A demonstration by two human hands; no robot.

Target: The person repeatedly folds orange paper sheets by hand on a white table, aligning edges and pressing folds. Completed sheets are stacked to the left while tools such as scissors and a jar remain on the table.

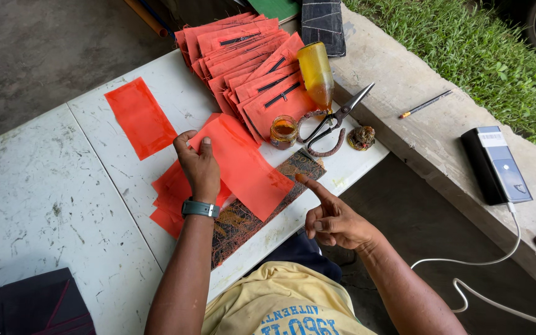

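Observation:
My left hand (198, 166) pinches the near-left corner of an orange fabric rectangle (246, 164) that lies across a dark patterned cloth (243, 220) on the white table (51, 198). More orange pieces (170, 198) are stacked under my wrist, which wears a grey watch. My right hand (333, 217) hovers off the table's edge, index finger stretched out with an orange smear on its tip, close to the fabric's right corner. It holds nothing.
A single orange piece (139, 116) lies to the left. A fanned pile of orange zip pouches (249, 62) sits at the back. Beside it are a yellow bottle (316, 73), a small open jar (284, 131), scissors (336, 118). A pencil (425, 104), power bank (495, 164) and cable rest on the concrete ledge.

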